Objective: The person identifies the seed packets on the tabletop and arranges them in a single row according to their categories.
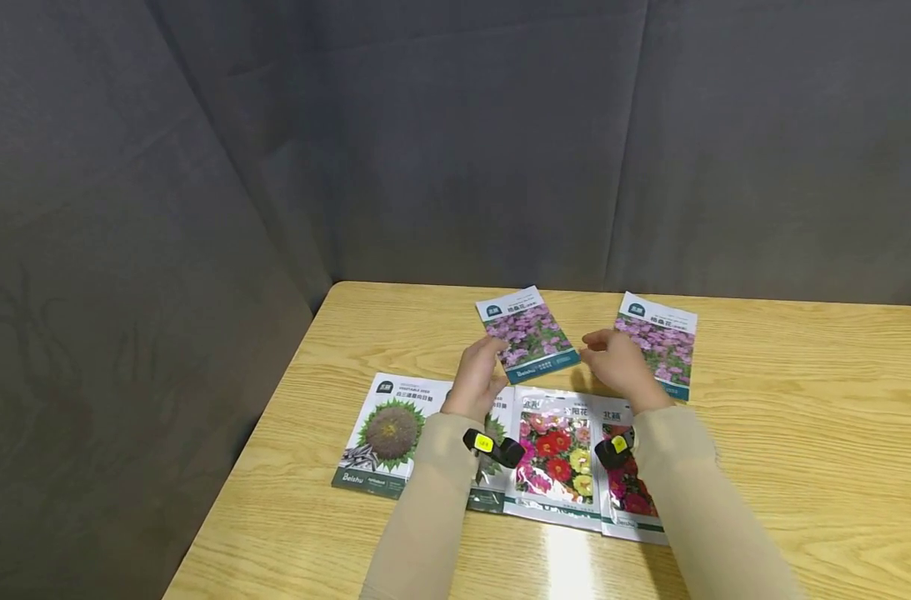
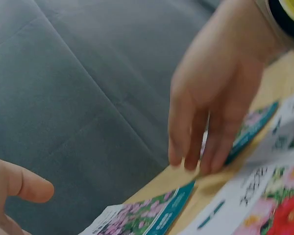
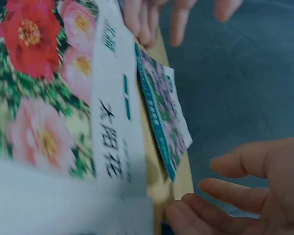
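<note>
A seed packet with purple flowers [image 1: 533, 333] lies tilted on the table behind the front row. My left hand [image 1: 476, 379] is at its left edge, the thumb overlapping the print in the head view. Beside its lower right corner is my right hand [image 1: 618, 367], fingers loosely bent and pointing down, with nothing held. A matching purple-flower packet [image 1: 668, 342] lies to the right, partly behind the right hand. In the right wrist view, the fingers of both hands stand apart around the first packet [image 3: 159, 107].
In front, a row holds a sunflower seed packet [image 1: 391, 429], another partly under the left forearm [image 1: 488, 496], a glossy packet of red and yellow flowers [image 1: 556, 450] and a similar one [image 1: 631, 496] under the right wrist. Grey cloth [image 1: 485, 150] hangs behind the wooden table [image 1: 800, 417].
</note>
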Demonstrator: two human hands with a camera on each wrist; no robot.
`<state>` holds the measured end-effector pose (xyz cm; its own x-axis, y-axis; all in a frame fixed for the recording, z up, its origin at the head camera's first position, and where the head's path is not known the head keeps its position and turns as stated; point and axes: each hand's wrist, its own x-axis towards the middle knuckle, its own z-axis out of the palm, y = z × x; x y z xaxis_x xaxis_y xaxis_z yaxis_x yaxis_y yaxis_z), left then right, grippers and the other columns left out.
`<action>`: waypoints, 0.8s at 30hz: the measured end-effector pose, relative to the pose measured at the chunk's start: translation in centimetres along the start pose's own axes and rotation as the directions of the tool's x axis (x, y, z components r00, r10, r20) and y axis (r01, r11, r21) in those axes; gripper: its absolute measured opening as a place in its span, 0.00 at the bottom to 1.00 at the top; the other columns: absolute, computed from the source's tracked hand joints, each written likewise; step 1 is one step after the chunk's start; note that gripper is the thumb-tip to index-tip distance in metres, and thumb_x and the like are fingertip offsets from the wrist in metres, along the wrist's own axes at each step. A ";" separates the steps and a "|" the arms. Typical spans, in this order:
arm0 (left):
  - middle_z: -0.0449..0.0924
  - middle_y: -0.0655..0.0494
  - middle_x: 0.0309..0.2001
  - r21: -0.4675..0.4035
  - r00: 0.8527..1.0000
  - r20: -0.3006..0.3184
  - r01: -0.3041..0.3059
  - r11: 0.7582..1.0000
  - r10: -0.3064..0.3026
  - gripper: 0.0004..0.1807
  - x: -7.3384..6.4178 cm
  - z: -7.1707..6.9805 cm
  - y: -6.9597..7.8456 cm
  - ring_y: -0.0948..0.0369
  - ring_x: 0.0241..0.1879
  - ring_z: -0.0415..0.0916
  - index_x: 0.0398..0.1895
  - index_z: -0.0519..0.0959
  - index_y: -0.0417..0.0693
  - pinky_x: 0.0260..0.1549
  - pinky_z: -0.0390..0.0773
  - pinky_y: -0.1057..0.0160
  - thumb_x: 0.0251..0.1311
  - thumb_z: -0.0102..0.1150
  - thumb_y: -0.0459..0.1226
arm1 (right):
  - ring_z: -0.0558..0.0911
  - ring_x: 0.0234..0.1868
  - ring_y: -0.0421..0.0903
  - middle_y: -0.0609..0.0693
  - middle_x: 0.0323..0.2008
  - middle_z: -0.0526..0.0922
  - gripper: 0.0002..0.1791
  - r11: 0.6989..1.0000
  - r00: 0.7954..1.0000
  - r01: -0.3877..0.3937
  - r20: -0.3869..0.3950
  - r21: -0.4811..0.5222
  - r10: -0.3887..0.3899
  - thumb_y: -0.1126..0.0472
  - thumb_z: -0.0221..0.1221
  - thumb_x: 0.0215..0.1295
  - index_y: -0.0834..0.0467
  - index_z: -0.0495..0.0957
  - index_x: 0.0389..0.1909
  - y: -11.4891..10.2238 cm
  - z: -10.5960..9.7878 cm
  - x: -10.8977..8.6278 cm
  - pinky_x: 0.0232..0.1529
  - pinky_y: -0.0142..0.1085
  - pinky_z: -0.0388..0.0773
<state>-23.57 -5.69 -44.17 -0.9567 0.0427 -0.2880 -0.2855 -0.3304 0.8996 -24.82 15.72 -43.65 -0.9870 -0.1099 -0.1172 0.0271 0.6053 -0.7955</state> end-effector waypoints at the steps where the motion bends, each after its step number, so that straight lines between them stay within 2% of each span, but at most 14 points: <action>1: 0.40 0.37 0.80 -0.020 1.000 0.003 0.009 1.000 -0.009 0.34 -0.1 0.0 0.1 0.41 0.78 0.35 0.76 0.58 0.31 0.73 0.51 0.38 0.69 0.49 0.35 | 0.75 0.60 0.67 0.73 0.63 0.71 0.25 1.000 1.000 -0.003 0.007 -0.005 0.003 0.62 0.48 0.76 0.74 0.67 0.67 -0.1 0.2 0.2 0.56 0.55 0.76; 3: 0.40 0.38 0.80 -0.057 1.000 0.010 0.025 0.998 -0.024 0.31 -0.2 0.2 0.1 0.41 0.78 0.35 0.74 0.62 0.31 0.73 0.48 0.37 0.69 0.48 0.34 | 0.75 0.60 0.67 0.74 0.63 0.71 0.25 1.000 1.000 -0.016 0.019 -0.006 0.016 0.63 0.48 0.75 0.74 0.67 0.67 -0.2 0.6 0.4 0.56 0.55 0.76; 5: 0.41 0.39 0.80 -0.083 0.999 0.018 0.032 0.996 -0.031 0.30 -0.2 0.3 0.2 0.41 0.78 0.36 0.74 0.62 0.31 0.74 0.47 0.39 0.69 0.48 0.34 | 0.75 0.60 0.67 0.74 0.62 0.71 0.25 1.000 1.000 -0.025 0.018 -0.009 0.025 0.63 0.48 0.75 0.74 0.67 0.67 -0.2 0.9 0.6 0.56 0.55 0.76; 11: 0.39 0.40 0.81 -0.092 1.000 0.002 0.027 0.995 -0.027 0.35 0.0 0.2 0.2 0.43 0.79 0.37 0.78 0.54 0.32 0.75 0.50 0.44 0.70 0.48 0.35 | 0.75 0.59 0.65 0.73 0.62 0.72 0.24 0.999 0.999 -0.030 -0.012 0.037 0.031 0.65 0.48 0.74 0.74 0.68 0.67 -0.3 1.5 0.9 0.52 0.51 0.76; 14: 0.43 0.38 0.79 -0.106 0.999 -0.021 0.028 0.994 -0.030 0.35 0.1 0.2 0.2 0.45 0.76 0.46 0.78 0.54 0.32 0.73 0.58 0.48 0.71 0.49 0.34 | 0.75 0.58 0.65 0.72 0.61 0.72 0.23 0.997 0.999 -0.036 -0.037 0.063 0.038 0.67 0.48 0.74 0.74 0.68 0.66 -0.3 1.6 0.8 0.50 0.50 0.77; 16: 0.50 0.37 0.76 -0.116 0.999 -0.026 0.031 0.993 -0.034 0.32 0.2 0.3 0.1 0.49 0.69 0.57 0.76 0.58 0.32 0.67 0.65 0.52 0.71 0.49 0.34 | 0.76 0.56 0.64 0.71 0.59 0.73 0.22 0.995 0.997 -0.050 -0.056 0.084 0.054 0.67 0.48 0.75 0.73 0.69 0.65 -0.3 1.7 0.6 0.48 0.48 0.78; 20: 0.59 0.37 0.72 -0.034 0.999 -0.031 -0.017 0.999 0.016 0.31 0.3 0.1 0.1 0.56 0.53 0.65 0.75 0.58 0.31 0.56 0.73 0.55 0.71 0.48 0.32 | 0.81 0.51 0.62 0.68 0.52 0.76 0.20 0.986 0.993 -0.074 -0.083 0.152 0.087 0.68 0.50 0.75 0.72 0.72 0.63 -0.3 1.9 0.4 0.42 0.40 0.81; 24: 0.65 0.38 0.70 0.098 0.992 -0.053 -0.111 0.989 0.116 0.30 0.6 -0.1 0.1 0.57 0.50 0.70 0.74 0.61 0.31 0.55 0.77 0.55 0.70 0.48 0.28 | 0.83 0.50 0.57 0.64 0.50 0.76 0.21 0.951 0.992 -0.099 -0.051 0.292 0.119 0.68 0.52 0.75 0.72 0.71 0.65 -0.2 1.9 0.2 0.45 0.35 0.84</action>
<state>-24.14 -5.84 -44.27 -0.9790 -0.0465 -0.1983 -0.1819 -0.2391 0.9538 -24.74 14.09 -44.58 -0.9835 0.0029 -0.1806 0.1698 0.3570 -0.9186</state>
